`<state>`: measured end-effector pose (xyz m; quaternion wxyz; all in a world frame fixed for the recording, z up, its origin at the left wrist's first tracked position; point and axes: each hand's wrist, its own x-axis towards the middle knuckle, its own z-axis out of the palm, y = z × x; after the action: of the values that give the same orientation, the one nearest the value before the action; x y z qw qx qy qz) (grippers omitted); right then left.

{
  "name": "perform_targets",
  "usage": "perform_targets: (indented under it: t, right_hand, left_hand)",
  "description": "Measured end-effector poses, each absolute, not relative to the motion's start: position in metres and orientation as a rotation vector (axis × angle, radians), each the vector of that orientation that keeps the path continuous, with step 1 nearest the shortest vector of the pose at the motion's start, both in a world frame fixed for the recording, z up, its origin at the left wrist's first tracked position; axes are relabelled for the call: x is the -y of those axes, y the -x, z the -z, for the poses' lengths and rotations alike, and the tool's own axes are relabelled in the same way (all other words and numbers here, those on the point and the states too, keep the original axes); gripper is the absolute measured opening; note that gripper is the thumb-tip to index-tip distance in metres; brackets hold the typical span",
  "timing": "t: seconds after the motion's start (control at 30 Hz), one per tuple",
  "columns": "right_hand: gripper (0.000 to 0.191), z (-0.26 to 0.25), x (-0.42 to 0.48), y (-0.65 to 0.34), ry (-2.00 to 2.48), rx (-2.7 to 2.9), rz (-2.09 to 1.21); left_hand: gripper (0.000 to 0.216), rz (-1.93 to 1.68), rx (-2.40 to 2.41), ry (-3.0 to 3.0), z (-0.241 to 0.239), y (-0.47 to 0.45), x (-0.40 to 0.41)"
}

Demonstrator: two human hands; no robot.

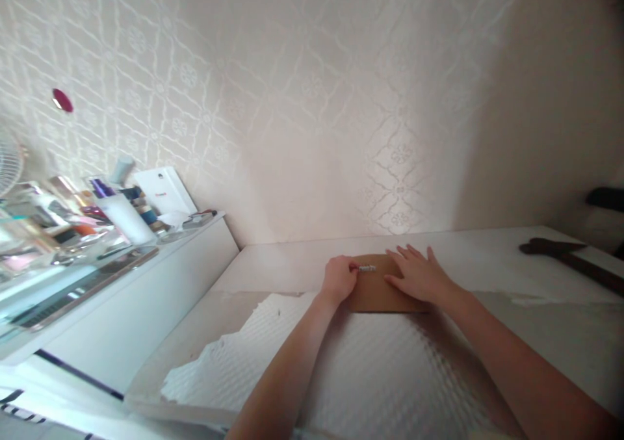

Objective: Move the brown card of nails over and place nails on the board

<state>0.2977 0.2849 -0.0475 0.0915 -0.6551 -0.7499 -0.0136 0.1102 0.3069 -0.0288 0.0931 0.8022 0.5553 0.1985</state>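
Note:
A brown cardboard piece (385,294), flat or perhaps a shallow box, lies on a sheet of white quilted padding (380,355). Across its left side curls my left hand (338,279), fingers drawn together. A small red spot shows at those fingertips, too small to make out, beside a short whitish strip (368,268) with dark marks. My right hand (420,274) rests over the cardboard's right side, fingers spread and stretched out.
A white dresser (160,297) at left carries several bottles, a white pump bottle (127,219) and a white box (166,190). Behind the white table (487,258) rises a patterned wall (302,115). A dark object (556,248) lies at right.

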Motion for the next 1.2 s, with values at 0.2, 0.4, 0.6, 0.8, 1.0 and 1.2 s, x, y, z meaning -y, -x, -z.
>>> perform_targets:
  t: [0.2, 0.4, 0.6, 0.8, 1.0, 1.2]
  right_hand:
    - [0.073, 0.069, -0.291, -0.274, 1.557, 2.259, 0.002]
    - [0.070, 0.075, -0.293, -0.274, 1.490, 2.219, 0.065]
    - [0.068, 0.072, -0.293, -0.272, 1.499, 2.206, 0.049]
    - [0.065, 0.069, -0.295, -0.270, 1.509, 2.204, 0.034]
    - [0.063, 0.068, -0.293, -0.269, 1.516, 2.185, 0.021]
    - [0.063, 0.068, -0.294, -0.270, 1.504, 2.198, 0.023]
  left_hand:
    - [0.023, -0.683, -1.583, -2.279, 0.033, -0.107, -0.311]
    - [0.019, -0.814, -1.535, -2.118, 0.038, -0.105, -0.322]
    - [0.018, -0.783, -1.837, -2.074, 0.026, -0.059, -0.362]
    - [0.022, -0.695, -2.360, -1.822, 0.023, 0.010, -0.399]
    - [0.022, -0.536, -2.454, -1.843, 0.029, 0.022, -0.413]
    - [0.028, -0.616, -2.464, -1.866, 0.032, 0.016, -0.417]
